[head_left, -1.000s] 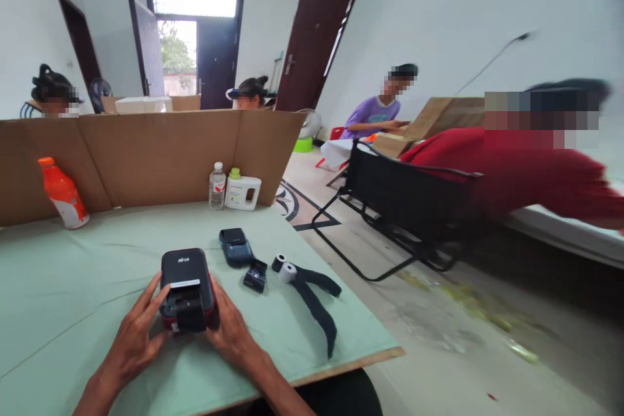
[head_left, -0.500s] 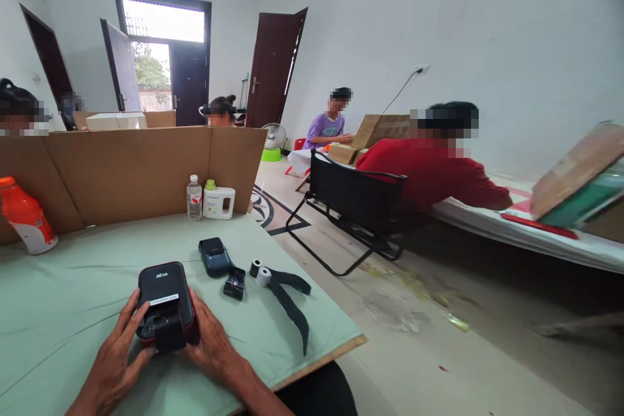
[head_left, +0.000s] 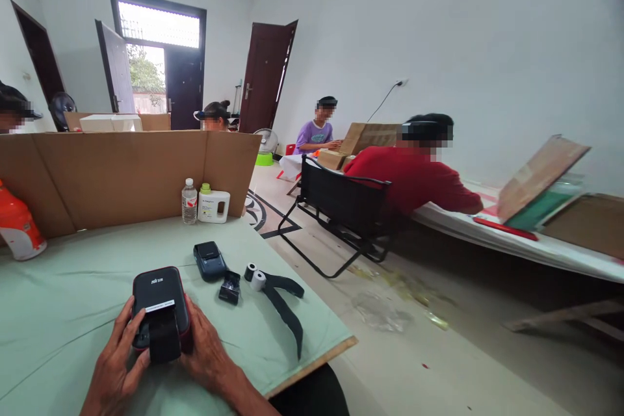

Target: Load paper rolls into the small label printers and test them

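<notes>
On the table in front of me rests a black handheld printer (head_left: pixel 156 285) with red sides. A short black strip (head_left: pixel 164 338) comes out of its front, below a narrow white label. My left hand (head_left: pixel 114 354) grips the printer's left side, fingers on its edge and thumb near the strip. Along the right side, my right hand (head_left: pixel 207 344) is wrapped with its fingertips against the casing. A smaller dark blue printer (head_left: pixel 209 261) lies beyond them. Next to it are a small black box (head_left: pixel 229 288) and two small rolls (head_left: pixel 257 280) with black strips (head_left: pixel 283 312) trailing toward me.
A cardboard screen (head_left: pixel 131 175) stands along the table's far side. Before it are a water bottle (head_left: pixel 189 201), a white jug (head_left: pixel 213 205) and an orange bottle (head_left: pixel 19 221). A black chair (head_left: pixel 341 195) with a person in red stands right of the table edge.
The black strip at the printer's front now lies flatter and reaches farther toward me. Both hands keep their hold on the printer. The view has shifted slightly.
</notes>
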Action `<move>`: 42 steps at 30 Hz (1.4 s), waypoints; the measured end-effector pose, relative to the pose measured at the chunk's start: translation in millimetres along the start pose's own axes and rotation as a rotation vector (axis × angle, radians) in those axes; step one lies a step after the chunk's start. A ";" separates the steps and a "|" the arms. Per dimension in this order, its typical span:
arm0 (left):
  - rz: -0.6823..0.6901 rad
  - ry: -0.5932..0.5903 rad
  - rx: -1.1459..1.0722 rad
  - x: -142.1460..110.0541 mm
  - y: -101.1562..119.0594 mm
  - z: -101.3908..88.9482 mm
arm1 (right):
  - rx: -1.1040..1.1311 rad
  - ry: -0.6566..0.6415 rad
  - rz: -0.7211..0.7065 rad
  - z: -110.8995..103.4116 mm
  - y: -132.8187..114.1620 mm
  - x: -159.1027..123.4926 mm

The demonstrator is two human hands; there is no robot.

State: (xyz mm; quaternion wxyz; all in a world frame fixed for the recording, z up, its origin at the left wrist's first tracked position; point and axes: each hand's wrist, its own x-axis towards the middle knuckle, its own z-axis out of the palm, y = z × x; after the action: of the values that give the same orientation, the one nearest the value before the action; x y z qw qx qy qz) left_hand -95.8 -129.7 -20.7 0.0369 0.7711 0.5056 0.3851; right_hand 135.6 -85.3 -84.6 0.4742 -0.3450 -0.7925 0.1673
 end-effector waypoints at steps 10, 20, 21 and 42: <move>-0.154 0.078 -0.090 -5.6 3.7 18.5 | 0.005 -0.010 0.034 1.3 1.2 0.6; -0.162 0.125 -0.130 9.2 3.3 33.7 | 0.019 -0.018 0.092 -11.3 -1.0 15.8; -0.169 0.131 -0.129 9.9 4.2 35.2 | 0.020 -0.021 0.089 -11.9 -0.1 16.4; -0.327 0.101 -0.290 28.7 0.7 26.8 | -0.004 -0.029 0.066 -13.3 1.2 12.1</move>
State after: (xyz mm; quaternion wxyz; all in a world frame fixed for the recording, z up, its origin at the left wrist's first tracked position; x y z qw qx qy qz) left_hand -72.9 -98.0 -23.2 0.1839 0.6454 0.5643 0.4808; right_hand 143.8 -76.8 -71.1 0.4561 -0.3696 -0.7879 0.1862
